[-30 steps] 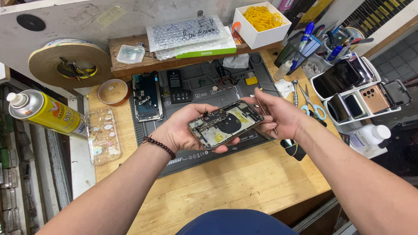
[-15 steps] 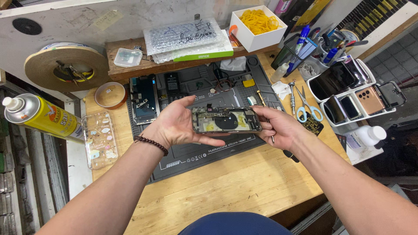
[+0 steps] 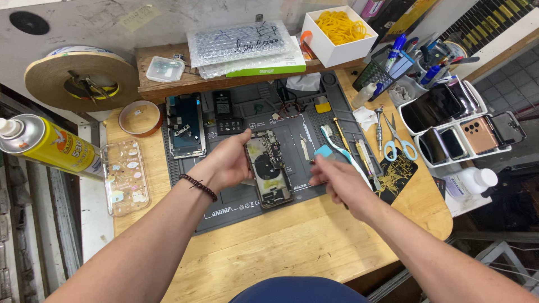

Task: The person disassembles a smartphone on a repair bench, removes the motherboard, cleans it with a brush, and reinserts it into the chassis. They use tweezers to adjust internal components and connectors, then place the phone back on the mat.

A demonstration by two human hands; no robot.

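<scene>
Wooden bench, grey repair mat [image 3: 236, 207] on top. Opened phone [image 3: 269, 168] is gripped at its left edge by the left hand [image 3: 227, 163], long axis pointing away from the body. Right hand [image 3: 337, 182] is blurred just right of it, loosely curled, grip can't be told.

Both forearms are bare, with no sleeves showing; a dark beaded bracelet [image 3: 198, 187] circles the wrist of the left hand [image 3: 224, 163]; the right hand [image 3: 337, 182] wears no rings or bands
</scene>
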